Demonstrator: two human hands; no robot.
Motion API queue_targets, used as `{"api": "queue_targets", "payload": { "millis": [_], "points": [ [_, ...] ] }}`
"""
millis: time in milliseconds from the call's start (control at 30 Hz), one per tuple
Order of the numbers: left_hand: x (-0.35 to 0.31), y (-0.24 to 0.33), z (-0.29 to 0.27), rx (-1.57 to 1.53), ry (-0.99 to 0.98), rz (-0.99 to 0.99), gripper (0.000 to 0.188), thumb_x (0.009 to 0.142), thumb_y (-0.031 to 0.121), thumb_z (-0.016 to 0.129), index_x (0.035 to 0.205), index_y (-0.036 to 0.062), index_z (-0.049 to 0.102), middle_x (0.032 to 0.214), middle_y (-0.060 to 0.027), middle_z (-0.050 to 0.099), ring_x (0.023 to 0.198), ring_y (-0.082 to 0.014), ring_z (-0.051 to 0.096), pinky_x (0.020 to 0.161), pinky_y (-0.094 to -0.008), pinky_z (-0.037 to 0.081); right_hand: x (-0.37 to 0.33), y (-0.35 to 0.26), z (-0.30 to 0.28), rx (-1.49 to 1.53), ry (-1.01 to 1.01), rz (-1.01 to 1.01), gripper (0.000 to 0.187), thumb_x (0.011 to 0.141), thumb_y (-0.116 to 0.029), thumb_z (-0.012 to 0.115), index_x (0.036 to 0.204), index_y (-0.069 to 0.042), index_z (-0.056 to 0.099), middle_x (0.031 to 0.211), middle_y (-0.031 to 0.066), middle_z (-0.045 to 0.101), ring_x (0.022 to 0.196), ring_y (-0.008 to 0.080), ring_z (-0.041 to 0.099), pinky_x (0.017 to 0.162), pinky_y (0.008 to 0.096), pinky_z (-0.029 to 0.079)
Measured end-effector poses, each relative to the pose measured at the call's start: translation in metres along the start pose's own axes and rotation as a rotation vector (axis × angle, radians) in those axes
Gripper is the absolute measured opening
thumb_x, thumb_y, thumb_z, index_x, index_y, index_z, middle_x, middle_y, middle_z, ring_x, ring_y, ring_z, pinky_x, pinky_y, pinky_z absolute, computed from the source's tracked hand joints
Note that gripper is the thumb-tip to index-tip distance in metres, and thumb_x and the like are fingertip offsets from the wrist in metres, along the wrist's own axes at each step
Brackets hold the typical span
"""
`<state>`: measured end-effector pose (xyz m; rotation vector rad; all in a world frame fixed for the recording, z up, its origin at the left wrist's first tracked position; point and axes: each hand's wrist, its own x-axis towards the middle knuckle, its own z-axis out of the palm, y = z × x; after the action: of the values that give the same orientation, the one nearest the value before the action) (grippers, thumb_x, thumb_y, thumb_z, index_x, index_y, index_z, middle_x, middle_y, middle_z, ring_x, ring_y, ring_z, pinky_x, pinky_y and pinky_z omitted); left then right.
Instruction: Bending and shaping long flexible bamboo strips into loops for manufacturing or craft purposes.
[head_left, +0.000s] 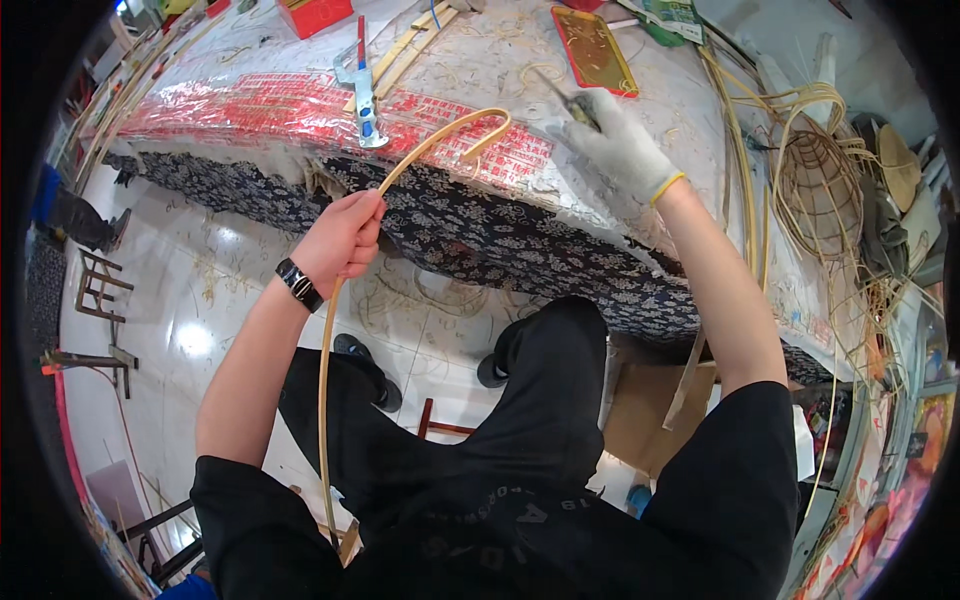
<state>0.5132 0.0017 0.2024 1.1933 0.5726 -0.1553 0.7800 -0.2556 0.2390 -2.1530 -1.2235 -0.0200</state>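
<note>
A long, pale bamboo strip [326, 400] is gripped in my left hand [343, 237], its fingers closed around it. From there it runs down past my lap, while its upper end curls into a hook over the front edge of the worktable [480, 60]. My right hand [625, 148], in a white work glove with a yellow cuff, is over the tabletop, apart from the strip. Its fingers are closed on a thin pointed tool [579, 108] with a dark handle, whose tip points away to the left. A clamp [366, 105] in blue and silver, with a red upper part, sits at the table edge.
Beyond my right hand lies a red-rimmed tray [597, 55]. Flat wood strips [408, 50] and a red box [315, 14] are farther back. A woven basket frame [818, 190] and loose canes stand at the right. Patterned cloth [480, 235] hangs under the table; a stool [98, 290] is at the left.
</note>
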Motion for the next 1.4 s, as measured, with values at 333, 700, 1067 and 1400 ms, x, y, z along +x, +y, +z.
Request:
{"api": "queue_targets", "payload": {
  "millis": [333,700,1067,1400],
  "points": [
    [-0.002,0.002,-0.005,0.033,-0.004,0.047,0.026,0.107,0.038,0.047,0.092,0.0163,0.049,0.061,0.0091,0.031,0.045,-0.0028,0.025,0.039,-0.0214,0.019,0.001,-0.011,-0.043,0.506,-0.445,0.308,0.037,0.098,-0.033,0.062,0.116,-0.001,0.063,0.082,0.0008,0.060,0.071,0.0083,0.053,0.061,0.0282,0.047],
    [0.000,0.001,-0.007,0.071,-0.008,0.050,0.026,0.107,0.037,0.047,0.091,0.0156,0.048,0.062,0.0091,0.031,0.046,-0.0028,0.025,0.041,-0.0216,0.019,-0.003,-0.007,-0.021,-0.207,0.023,-0.195,0.033,0.093,-0.029,0.066,0.116,-0.007,0.059,0.097,0.0174,0.069,0.078,0.0320,0.069,0.069,0.0426,0.054],
    [0.000,-0.003,-0.015,0.058,-0.030,-0.015,0.027,0.107,0.036,0.045,0.091,0.0152,0.048,0.062,0.0098,0.029,0.047,-0.0026,0.022,0.041,-0.0222,0.017,0.000,-0.020,0.007,-0.369,-0.063,-0.150,0.025,0.095,-0.028,0.061,0.108,-0.008,0.065,0.103,0.0184,0.068,0.095,0.0390,0.066,0.080,0.0476,0.053],
    [-0.006,0.005,-0.005,0.182,0.034,-0.007,0.029,0.108,0.039,0.044,0.094,0.0149,0.050,0.061,0.0099,0.029,0.047,-0.0024,0.022,0.041,-0.0221,0.016,0.000,-0.010,0.013,-0.341,-0.074,-0.228,0.023,0.094,-0.024,0.064,0.110,-0.008,0.066,0.102,0.0180,0.067,0.094,0.0395,0.065,0.080,0.0462,0.054]
  ]
}}
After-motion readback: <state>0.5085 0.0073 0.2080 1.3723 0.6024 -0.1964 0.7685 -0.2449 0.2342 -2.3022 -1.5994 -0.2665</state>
